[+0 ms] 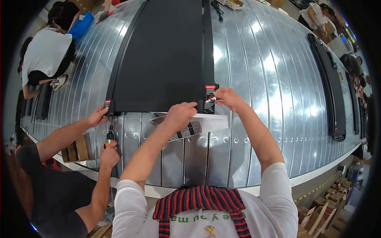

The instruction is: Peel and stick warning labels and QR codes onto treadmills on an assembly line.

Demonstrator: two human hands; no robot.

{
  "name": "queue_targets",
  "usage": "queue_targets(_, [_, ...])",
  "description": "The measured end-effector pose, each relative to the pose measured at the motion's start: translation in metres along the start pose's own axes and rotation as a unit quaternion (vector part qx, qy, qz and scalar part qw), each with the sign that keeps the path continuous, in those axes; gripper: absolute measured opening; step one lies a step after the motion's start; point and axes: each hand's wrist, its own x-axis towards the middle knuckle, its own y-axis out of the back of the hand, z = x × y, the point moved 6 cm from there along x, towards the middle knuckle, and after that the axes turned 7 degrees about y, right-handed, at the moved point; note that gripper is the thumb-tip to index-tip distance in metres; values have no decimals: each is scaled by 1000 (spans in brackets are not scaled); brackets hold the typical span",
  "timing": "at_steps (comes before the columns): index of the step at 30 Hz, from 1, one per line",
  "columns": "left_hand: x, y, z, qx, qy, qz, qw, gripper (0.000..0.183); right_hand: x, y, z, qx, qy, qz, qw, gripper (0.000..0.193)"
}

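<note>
A black flat treadmill deck (pixel 164 55) with dark side rails lies on the metal table. At its near right corner, my right hand (pixel 231 99) pinches the edge of a small black label with a red top (pixel 210 94), which lies against the rail end. My left hand (pixel 179 116) is closed beside that corner, fingers curled near the deck's front edge. A white label sheet with dark printed panels (pixel 189 131) shows under this hand and seems gripped in it; its fingertips are partly hidden.
At left, a co-worker's hand (pixel 98 116) touches the other rail end; their other hand holds a power screwdriver (pixel 109 139) upright below it. A cardboard box (pixel 75 150) stands nearby. Long black rails (pixel 327 87) lie at right. A black cable (pixel 217 8) rests at the far side.
</note>
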Motion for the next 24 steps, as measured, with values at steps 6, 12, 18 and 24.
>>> queue_targets(6, [15, -18, -7, -13, -8, -35, 999, 4, 19, -2, 8, -18, -30, -7, 999, 10])
queue_targets(12, [18, -21, -10, 0, -20, -32, 999, 3, 22, -1, 9, -29, -23, 22, 999, 11])
queue_targets(18, [18, -18, -10, -6, -27, -12, 1000, 6, 26, 3, 11, -23, -32, 54, 998, 11])
queue_targets(24, [18, -18, -12, -17, -29, -28, 999, 6, 28, 4, 10, -39, -34, 47, 998, 11])
